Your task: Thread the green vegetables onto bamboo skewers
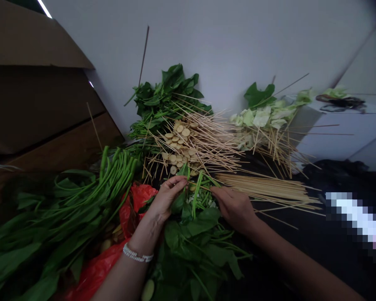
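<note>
My left hand [168, 194], with a beaded bracelet at its wrist, pinches a leafy green stem [188, 170] between thumb and fingers. Opposite it, my right hand [234, 207] is closed around the near end of a thin bamboo skewer [203, 187], which points left towards the stem. Whether the skewer's tip has pierced the stem is hidden by my left fingers. Cut green stems [196, 196] stand between my hands, just above a heap of loose leafy greens [203, 242]. Behind my hands lie skewers with round pale slices [177, 142].
Long-stemmed greens [109, 175] lie at left beside a red plastic bag [125, 213]. Bare bamboo skewers [266, 188] are bundled at right. Skewered leafy greens [169, 96] and skewered pale cabbage [266, 117] are piled against the white wall [219, 50]. A cardboard box [34, 37] stands at far left.
</note>
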The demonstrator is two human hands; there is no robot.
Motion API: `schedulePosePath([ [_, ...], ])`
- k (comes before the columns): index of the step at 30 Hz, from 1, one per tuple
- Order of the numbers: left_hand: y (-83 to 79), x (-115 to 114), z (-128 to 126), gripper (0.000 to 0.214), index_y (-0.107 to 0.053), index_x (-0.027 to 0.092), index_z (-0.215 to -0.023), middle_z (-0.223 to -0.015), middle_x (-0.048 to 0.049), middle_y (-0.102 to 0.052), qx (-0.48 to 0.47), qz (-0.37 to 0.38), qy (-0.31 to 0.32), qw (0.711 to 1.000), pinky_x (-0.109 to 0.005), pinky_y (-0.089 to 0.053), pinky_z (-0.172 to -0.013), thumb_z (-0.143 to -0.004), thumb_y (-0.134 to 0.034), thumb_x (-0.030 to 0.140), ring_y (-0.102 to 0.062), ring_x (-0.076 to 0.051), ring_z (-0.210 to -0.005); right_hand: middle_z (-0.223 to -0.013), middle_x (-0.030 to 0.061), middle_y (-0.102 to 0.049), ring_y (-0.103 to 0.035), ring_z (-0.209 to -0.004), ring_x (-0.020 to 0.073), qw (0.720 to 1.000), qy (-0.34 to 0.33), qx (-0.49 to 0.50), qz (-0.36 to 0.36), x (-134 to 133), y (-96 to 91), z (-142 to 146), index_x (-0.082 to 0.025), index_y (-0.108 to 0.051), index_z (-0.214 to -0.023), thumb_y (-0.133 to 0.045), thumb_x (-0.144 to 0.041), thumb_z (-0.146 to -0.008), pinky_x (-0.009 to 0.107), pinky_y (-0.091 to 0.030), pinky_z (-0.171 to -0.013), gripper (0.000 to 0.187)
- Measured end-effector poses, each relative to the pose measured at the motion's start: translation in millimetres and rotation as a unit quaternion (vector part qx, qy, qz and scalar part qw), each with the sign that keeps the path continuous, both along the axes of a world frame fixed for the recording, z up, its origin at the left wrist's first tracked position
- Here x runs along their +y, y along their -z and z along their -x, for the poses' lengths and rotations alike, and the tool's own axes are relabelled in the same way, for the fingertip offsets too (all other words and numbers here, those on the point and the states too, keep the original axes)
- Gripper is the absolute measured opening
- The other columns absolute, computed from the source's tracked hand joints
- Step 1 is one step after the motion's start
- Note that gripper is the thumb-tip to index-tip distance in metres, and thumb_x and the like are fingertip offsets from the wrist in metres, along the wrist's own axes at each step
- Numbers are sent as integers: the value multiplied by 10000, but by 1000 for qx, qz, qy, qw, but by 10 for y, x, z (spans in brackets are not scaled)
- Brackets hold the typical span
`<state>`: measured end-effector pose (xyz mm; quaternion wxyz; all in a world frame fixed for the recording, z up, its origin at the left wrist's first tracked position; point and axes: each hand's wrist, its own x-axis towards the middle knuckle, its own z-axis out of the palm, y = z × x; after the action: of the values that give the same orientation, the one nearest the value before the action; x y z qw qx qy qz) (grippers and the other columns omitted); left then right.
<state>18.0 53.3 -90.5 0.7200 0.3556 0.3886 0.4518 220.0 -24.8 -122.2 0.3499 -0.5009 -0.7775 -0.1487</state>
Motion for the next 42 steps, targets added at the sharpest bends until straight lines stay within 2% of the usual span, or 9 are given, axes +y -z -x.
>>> schedulePosePath([
  [9,40,14,-10,332,-737,143,-733,-649,14,-698,-25,-20,4,999,-165,-474,-578,-472,-923,226,-609,-72,-575,-859,60,-708,-646,-735,131,1000,3,1,10,-2,6,9,-163,-644,-1073,-447,-109,-934,209,-452,-667,247],
  [17,70,24,-10,355,-751,133,-717,-649,-5,-714,-18,-11,0,1000,-169,-489,-599,-431,-935,234,-626,-80,-582,-736,32,-648,-617,-663,139,1000,-22,18,13,-31,-6,40,-133,-629,-1091,-437,-77,-917,225,-449,-621,265],
  [28,143,-35,-93,337,-753,151,-720,-634,9,-682,44,-52,38,997,-173,-449,-570,-466,-922,293,-570,-66,-552,-732,46,-653,-616,-623,141,999,-25,-4,24,-39,7,53,-117,-623,-1099,-399,-92,-928,235,-454,-586,283],
  [31,139,-9,-81,358,-762,156,-796,-699,-9,-696,81,-100,19,992,-191,-445,-583,-562,-867,407,-573,-86,-589,-835,62,-706,-657,-716,149,999,-11,27,22,-6,-6,9,-148,-629,-1090,-410,-107,-934,240,-487,-656,272],
  [33,99,-7,-59,363,-761,172,-871,-801,-26,-714,125,-171,-27,977,-209,-449,-620,-691,-763,487,-595,-115,-668,-915,67,-727,-677,-800,155,998,20,65,3,35,-38,-64,-172,-635,-1067,-421,-133,-943,247,-501,-716,251],
  [36,7,-72,-48,285,-748,178,-844,-832,-25,-701,209,-298,-76,928,-224,-435,-662,-808,-662,447,-584,-135,-724,-926,67,-734,-686,-811,159,990,83,111,-33,106,-109,-220,-178,-640,-1038,-427,-190,-960,252,-503,-707,226],
  [37,-19,-114,-60,248,-741,172,-795,-785,-22,-684,232,-333,-52,912,-229,-430,-661,-812,-668,409,-573,-136,-707,-915,67,-734,-687,-807,162,987,100,124,-39,126,-132,-272,-174,-640,-1035,-426,-206,-964,253,-502,-696,228],
  [39,-44,-215,-110,186,-737,168,-735,-704,-18,-650,267,-390,60,879,-240,-425,-645,-797,-698,339,-560,-138,-668,-911,69,-732,-688,-818,168,982,123,138,-41,155,-165,-353,-171,-639,-1040,-419,-233,-967,258,-501,-691,240],
  [42,-10,-351,-210,140,-766,201,-866,-811,-33,-684,311,-461,233,798,-269,-444,-733,-792,-721,311,-601,-164,-776,-929,72,-730,-685,-831,172,981,133,137,-35,170,-176,-396,-173,-639,-1046,-409,-250,-968,263,-499,-702,255],
])
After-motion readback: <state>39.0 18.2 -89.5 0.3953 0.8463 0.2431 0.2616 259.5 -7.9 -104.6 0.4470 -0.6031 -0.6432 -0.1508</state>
